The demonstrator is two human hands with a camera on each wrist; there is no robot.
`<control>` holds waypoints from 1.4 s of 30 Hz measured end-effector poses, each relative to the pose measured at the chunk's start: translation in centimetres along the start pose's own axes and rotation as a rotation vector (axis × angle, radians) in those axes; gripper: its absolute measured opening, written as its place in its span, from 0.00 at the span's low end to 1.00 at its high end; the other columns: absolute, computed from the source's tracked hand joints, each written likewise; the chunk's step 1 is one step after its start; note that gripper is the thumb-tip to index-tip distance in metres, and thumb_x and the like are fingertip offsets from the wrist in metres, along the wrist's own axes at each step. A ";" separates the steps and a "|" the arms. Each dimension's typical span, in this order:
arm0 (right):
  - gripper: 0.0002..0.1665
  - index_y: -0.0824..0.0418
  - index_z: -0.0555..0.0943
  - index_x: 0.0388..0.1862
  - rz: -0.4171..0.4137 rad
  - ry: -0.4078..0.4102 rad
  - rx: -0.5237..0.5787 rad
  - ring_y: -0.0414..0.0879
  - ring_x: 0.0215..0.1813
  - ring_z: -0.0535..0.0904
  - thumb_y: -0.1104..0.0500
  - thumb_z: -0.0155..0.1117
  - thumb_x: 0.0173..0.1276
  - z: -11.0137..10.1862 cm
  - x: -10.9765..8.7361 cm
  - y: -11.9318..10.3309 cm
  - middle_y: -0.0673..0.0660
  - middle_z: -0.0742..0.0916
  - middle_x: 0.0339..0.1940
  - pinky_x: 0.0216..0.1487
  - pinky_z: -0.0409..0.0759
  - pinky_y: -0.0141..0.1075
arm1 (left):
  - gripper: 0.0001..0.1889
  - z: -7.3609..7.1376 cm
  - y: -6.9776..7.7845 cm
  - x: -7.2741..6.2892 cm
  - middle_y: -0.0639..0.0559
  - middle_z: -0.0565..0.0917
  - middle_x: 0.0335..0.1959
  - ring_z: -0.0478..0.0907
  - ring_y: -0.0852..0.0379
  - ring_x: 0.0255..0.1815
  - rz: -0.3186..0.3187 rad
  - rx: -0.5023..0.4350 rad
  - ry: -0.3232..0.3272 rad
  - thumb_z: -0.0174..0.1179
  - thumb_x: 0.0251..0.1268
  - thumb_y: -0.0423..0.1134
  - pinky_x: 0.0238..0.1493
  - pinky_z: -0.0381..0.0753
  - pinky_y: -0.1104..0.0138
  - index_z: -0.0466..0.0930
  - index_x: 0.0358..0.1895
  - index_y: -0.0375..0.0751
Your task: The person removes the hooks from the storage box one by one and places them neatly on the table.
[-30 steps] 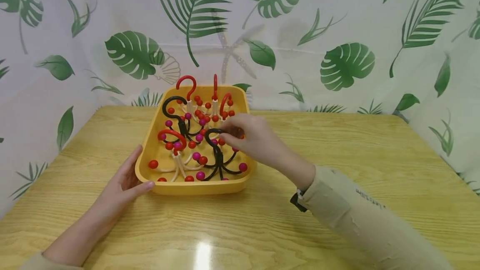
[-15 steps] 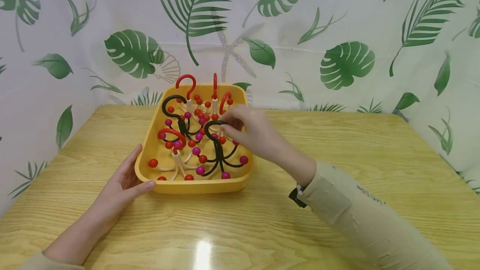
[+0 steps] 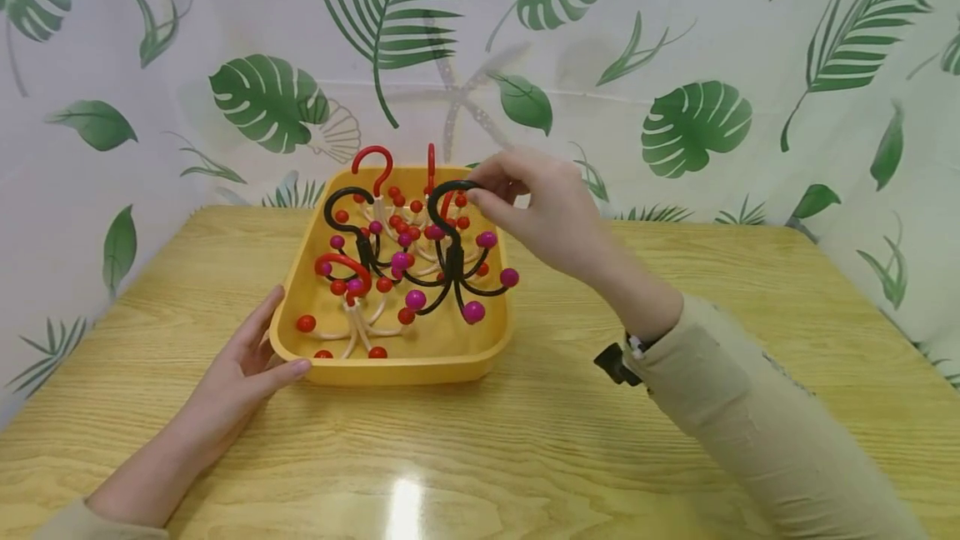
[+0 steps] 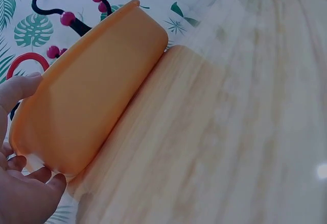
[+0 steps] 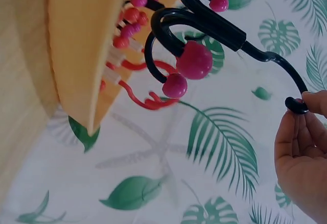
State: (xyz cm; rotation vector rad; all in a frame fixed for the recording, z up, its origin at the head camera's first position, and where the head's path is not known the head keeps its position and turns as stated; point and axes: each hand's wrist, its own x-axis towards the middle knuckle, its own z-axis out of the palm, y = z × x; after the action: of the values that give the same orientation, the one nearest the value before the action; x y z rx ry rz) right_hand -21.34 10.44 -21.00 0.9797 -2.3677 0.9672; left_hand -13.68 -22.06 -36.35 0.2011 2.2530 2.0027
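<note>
My right hand (image 3: 551, 211) pinches the hooked handle of a black head massager (image 3: 454, 261) between thumb and fingers. It hangs upright over the right side of a yellow plastic bin (image 3: 405, 372), its curved prongs tipped mostly with pink balls spread below. In the right wrist view the fingertips hold the end of the black hook, and the prongs (image 5: 219, 27) reach toward the bin. My left hand (image 3: 232, 377) grips the bin's near left corner. The left wrist view has the left thumb (image 4: 23, 89) over the rim and fingers curled against the outer wall.
Inside the bin lie another black massager (image 3: 364, 252) and several white-pronged ones with red hooks, such as the near-left one (image 3: 355, 307). The bin stands on a wooden table (image 3: 675, 340). Behind rises a leaf-patterned cloth (image 3: 600, 23).
My right hand has lifted the black massager up and slightly right, its prongs rising off the bin's near floor. The left hand and the bin have stayed in place.
</note>
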 end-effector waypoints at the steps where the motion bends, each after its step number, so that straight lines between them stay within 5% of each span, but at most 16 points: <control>1: 0.07 0.65 0.83 0.40 0.010 0.007 -0.006 0.42 0.34 0.76 0.63 0.66 0.65 -0.5 0.1 0.0 0.53 0.83 0.34 0.39 0.77 0.33 | 0.47 0.0 0.0 0.0 0.56 0.33 0.78 0.34 0.44 0.76 0.001 -0.001 0.001 0.61 0.65 0.35 0.68 0.49 0.55 0.37 0.77 0.61; 13: 0.09 0.64 0.83 0.44 0.157 0.054 -0.105 0.46 0.38 0.81 0.61 0.62 0.68 -5.3 0.8 3.2 0.57 0.86 0.37 0.40 0.76 0.27 | 0.48 0.0 0.0 0.1 0.51 0.37 0.78 0.37 0.44 0.76 0.018 -0.024 0.013 0.63 0.64 0.34 0.68 0.53 0.60 0.38 0.77 0.57; 19: 0.11 0.64 0.82 0.46 0.289 0.024 -0.136 0.49 0.42 0.80 0.59 0.60 0.70 -6.1 0.8 6.1 0.59 0.85 0.40 0.43 0.74 0.36 | 0.47 0.1 0.2 0.0 0.48 0.41 0.77 0.44 0.42 0.75 0.006 -0.024 0.034 0.63 0.63 0.33 0.60 0.65 0.72 0.40 0.78 0.54; 29: 0.13 0.68 0.78 0.47 0.437 -0.022 -0.163 0.56 0.44 0.77 0.59 0.57 0.71 -4.6 1.4 11.6 0.65 0.83 0.42 0.46 0.73 0.46 | 0.47 0.1 0.3 -0.1 0.47 0.41 0.77 0.47 0.41 0.74 0.008 -0.051 0.044 0.64 0.62 0.33 0.55 0.69 0.76 0.42 0.77 0.53; 42: 0.10 0.71 0.78 0.44 0.457 0.038 -0.157 0.58 0.45 0.80 0.64 0.56 0.71 -1.4 2.0 14.8 0.67 0.84 0.41 0.45 0.76 0.47 | 0.46 0.1 0.2 -0.1 0.45 0.43 0.77 0.51 0.40 0.72 0.000 -0.025 0.062 0.64 0.63 0.34 0.54 0.70 0.76 0.44 0.77 0.55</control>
State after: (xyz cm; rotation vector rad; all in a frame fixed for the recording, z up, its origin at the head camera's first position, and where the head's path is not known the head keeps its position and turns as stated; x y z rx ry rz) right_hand -33.40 18.17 -25.49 0.3620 -2.6427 0.9201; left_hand -13.60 -21.90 -36.14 0.1386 2.2631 2.0637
